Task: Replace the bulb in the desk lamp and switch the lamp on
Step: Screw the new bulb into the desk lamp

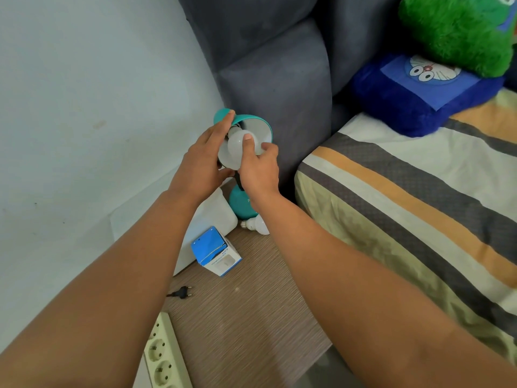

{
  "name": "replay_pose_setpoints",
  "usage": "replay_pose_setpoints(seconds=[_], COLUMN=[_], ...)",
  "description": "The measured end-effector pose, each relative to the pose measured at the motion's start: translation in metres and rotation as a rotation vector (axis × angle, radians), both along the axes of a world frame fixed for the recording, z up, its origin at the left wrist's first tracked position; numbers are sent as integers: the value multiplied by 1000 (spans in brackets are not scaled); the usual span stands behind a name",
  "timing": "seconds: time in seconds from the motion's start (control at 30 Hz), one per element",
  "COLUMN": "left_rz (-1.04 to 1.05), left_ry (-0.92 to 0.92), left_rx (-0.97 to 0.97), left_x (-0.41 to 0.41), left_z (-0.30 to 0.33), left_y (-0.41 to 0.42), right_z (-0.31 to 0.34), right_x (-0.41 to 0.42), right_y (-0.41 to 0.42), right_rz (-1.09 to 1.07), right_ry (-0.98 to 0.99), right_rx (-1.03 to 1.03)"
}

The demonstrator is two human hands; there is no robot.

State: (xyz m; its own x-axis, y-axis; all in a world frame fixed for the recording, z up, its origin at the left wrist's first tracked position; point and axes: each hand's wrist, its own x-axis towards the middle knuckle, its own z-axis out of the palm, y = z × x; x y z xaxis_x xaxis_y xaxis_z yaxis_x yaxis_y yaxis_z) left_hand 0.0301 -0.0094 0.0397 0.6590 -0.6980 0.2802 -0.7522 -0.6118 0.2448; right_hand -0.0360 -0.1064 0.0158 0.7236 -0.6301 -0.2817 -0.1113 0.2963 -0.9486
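A teal desk lamp stands at the back of a wooden bedside table, its shade (258,126) tilted toward me and its round base (240,205) partly behind my right wrist. A white bulb (236,148) sits in the shade's mouth. My right hand (258,166) grips the bulb with thumb and fingers around it. My left hand (205,161) holds the shade from the left, its fingers over the teal rim. A second white bulb (256,224) lies on the table beside the lamp base. The lamp's black plug (181,293) lies loose on the table.
An opened blue and white bulb box (216,252) stands on the wooden table (251,317) against a white container (215,217). A cream power strip (163,357) lies at the front left. A grey headboard (279,79) rises behind; the striped bed (405,205) is on the right.
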Motion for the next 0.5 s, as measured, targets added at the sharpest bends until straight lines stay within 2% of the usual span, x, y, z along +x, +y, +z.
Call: replay_pose_setpoints(seconds=[0.17,0.33,0.5], left_rz=[-1,19,16], left_ry=[-3,-14,-17], left_rx=[4,25,24], left_x=[-1,-4,-3], left_z=[2,3,3], left_y=[0,-2,0], right_z=[0,-4,-4], right_x=[1,-1,0], right_y=[3,0,2], right_rz=[47,23,64], right_ry=[-46,-69,-41], right_rx=[-13,-170,-210])
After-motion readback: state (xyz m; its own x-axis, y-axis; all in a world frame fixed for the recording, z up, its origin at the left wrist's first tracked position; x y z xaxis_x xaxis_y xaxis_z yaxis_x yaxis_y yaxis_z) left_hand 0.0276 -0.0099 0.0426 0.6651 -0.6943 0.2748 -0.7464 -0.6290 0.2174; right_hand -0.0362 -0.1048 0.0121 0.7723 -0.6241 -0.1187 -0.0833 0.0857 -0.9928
